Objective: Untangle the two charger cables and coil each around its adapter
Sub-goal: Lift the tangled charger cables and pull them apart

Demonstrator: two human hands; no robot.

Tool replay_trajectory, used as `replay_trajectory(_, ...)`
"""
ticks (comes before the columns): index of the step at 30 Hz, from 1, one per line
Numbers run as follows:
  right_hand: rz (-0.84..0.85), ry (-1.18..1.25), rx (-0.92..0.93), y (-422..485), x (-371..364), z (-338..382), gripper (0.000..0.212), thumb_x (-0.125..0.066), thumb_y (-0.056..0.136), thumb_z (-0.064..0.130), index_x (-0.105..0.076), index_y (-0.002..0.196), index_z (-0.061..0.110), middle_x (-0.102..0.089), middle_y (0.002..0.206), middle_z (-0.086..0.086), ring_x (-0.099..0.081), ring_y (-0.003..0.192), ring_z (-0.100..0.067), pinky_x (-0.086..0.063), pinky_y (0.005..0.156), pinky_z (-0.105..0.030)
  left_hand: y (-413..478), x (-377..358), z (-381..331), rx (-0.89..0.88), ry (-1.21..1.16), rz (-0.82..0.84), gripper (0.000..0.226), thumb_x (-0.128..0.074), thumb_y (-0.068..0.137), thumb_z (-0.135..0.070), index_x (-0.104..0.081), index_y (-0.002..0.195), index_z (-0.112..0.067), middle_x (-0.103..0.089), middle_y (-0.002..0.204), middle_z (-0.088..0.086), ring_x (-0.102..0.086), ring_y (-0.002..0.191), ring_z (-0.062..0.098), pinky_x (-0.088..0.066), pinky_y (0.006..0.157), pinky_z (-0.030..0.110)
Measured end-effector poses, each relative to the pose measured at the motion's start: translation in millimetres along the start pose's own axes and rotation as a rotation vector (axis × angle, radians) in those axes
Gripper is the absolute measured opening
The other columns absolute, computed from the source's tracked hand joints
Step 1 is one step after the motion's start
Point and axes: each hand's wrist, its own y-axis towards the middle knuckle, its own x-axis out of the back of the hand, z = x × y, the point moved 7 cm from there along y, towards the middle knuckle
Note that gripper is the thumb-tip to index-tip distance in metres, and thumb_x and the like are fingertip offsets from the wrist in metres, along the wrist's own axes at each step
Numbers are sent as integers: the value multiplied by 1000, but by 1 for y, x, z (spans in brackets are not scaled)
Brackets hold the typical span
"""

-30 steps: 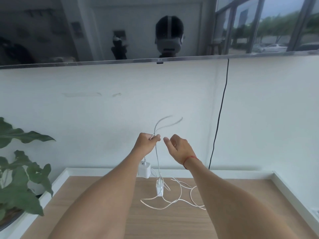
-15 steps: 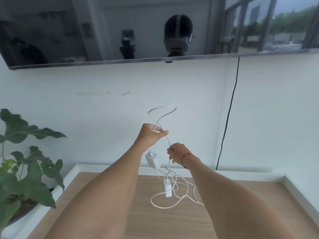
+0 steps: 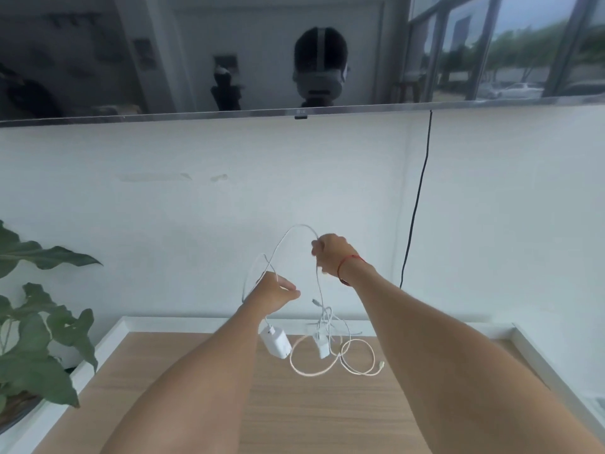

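Observation:
Both hands hold white charger cable above a wooden table (image 3: 327, 411). My left hand (image 3: 275, 294) pinches a cable whose larger white adapter (image 3: 275, 342) dangles just below the wrist. Higher and to the right, my right hand (image 3: 330, 253) grips a cable (image 3: 294, 229) that arcs over to the left hand and also drops straight down. Below it a smaller white adapter (image 3: 322, 347) hangs among tangled strands. Loose loops (image 3: 360, 371) of cable lie on the table, ending in a plug (image 3: 380, 364).
A leafy green plant (image 3: 36, 329) stands at the left edge. The table has a raised white rim (image 3: 530, 348) against a white wall. A black cord (image 3: 415, 204) runs down the wall from a wall-mounted screen (image 3: 203, 54).
My right hand has risen from below the left hand to above it, pulling cable up into an arc. My left hand has dropped lower. The adapters swung to the right.

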Motion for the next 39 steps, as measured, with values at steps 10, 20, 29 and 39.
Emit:
replay_trajectory(10,-3,301,25,-4,7,3,28,-33,95,23,-56,82,12,-63,71,-3,-64,58,-16,-48,56,-27,-2,-29,-12,-50,32,119,23,-71,82,-37,-75,101,-24,-51,53,-8,-37,37,5,-29,44,17)
replay_trajectory(20,-38,727,8,-8,28,18,28,-40,95,23,-59,78,11,-59,64,-5,-61,51,-17,-46,54,-25,4,-37,-19,-96,-16,82,25,-65,87,-35,-74,102,-17,-63,102,-3,-60,92,16,-42,80,22)
replay_trajectory(29,214,226,-137,-8,-33,-38,25,-48,92,12,-62,114,13,-64,89,-9,-60,68,-23,-52,60,-30,9,-8,-46,-110,-198,-45,26,-61,91,-31,-73,106,-15,-69,102,15,-65,83,27,-36,62,20)
replay_trajectory(39,99,75,-26,-1,-17,-25,28,-45,94,23,-67,88,6,-72,87,-9,-67,66,-23,-51,63,-34,12,-3,-31,-72,-153,-11,21,-63,89,-19,-71,108,-15,-43,58,-5,-39,48,8,-30,45,19)
